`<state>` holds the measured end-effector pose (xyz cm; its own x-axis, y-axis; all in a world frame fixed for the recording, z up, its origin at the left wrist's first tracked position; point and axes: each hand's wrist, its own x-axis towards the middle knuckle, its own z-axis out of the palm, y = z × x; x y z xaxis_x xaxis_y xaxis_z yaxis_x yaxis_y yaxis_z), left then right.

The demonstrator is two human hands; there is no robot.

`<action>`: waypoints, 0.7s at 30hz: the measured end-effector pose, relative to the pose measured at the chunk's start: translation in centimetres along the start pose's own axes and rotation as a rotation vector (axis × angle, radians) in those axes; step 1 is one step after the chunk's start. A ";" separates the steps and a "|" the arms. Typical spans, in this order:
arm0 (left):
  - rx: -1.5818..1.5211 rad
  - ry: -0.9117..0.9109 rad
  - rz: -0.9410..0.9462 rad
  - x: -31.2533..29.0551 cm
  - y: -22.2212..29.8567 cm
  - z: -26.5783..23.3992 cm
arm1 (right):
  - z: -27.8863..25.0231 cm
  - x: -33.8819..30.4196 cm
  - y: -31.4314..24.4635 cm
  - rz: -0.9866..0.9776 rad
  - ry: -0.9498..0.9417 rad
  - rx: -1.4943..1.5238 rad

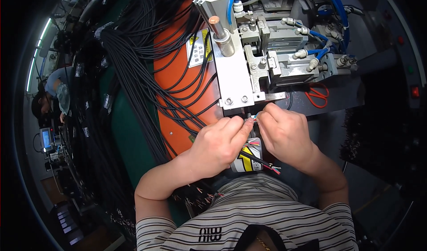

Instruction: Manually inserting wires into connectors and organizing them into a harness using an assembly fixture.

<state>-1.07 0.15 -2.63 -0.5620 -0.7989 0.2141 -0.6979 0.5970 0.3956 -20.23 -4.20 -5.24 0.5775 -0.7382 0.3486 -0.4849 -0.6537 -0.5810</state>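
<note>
Workshop background: a person (58, 84) at far left of the pneumatic machine (235, 75).
Orange table (178, 142): left of the machine.
Black cables (129, 73): bundled, left of the machine.
Coloured wires (255, 117): just in front of the machine.
Left grip (220, 142): thumb and finger pinched on the coloured wires.
Right grip (284, 133): fingertips pinched on the same wires.
Red-handled scissors (317, 95): right of the machine's front end.

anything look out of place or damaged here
Nothing clearly stands out. At most, the red scissors lie loose on the dark table beside the machine, a little stray; nothing visible looks spilled or broken.
</note>
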 end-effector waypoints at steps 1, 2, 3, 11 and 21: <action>0.050 0.003 0.012 0.1 0.2 0.0 | -0.2 0.1 -0.1 -0.007 -0.054 -0.066; 0.099 0.004 0.025 0.2 0.3 0.0 | -0.3 0.2 -0.1 -0.013 -0.106 -0.131; 0.146 0.001 0.040 0.3 0.5 0.0 | -0.5 0.3 -0.1 -0.037 -0.171 -0.175; 0.198 -0.055 0.054 0.7 0.5 -0.2 | 0.3 -0.1 0.8 0.008 0.131 0.097; -0.038 0.172 -0.141 -1.8 -1.1 -0.8 | 0.3 0.2 1.9 0.230 -0.096 0.317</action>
<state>1.05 0.82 -2.77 -0.3740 -0.8769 0.3020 -0.7454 0.4780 0.4647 -20.85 -5.54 -6.53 0.5434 -0.8306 0.1216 -0.3907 -0.3785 -0.8391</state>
